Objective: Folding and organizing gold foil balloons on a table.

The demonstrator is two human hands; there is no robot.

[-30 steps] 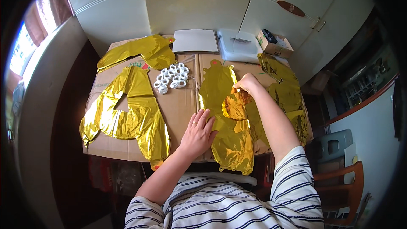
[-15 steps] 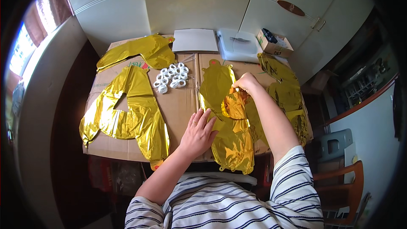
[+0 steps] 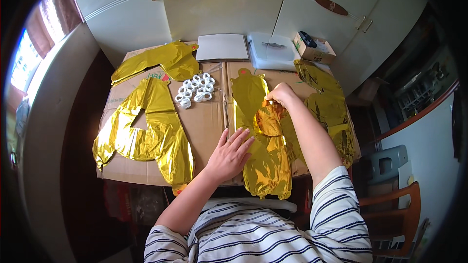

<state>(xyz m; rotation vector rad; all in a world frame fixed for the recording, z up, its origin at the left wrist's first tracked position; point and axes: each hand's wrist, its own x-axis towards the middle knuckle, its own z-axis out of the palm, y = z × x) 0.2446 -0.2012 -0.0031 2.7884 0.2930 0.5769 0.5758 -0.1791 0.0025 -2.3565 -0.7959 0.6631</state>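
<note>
Daylight from the window (image 3: 29,58) at left; gold foil glares, fisheye edges darken.

Our right hand (image 3: 281,92) covers the spot where its fingertips pinch the gold foil balloon (image 3: 263,141), so we cannot see that grip. Our forearm hides part of the balloon behind it. The small white pieces (image 3: 196,89) on the desk (image 3: 207,126) are too tiny to identify.
</note>
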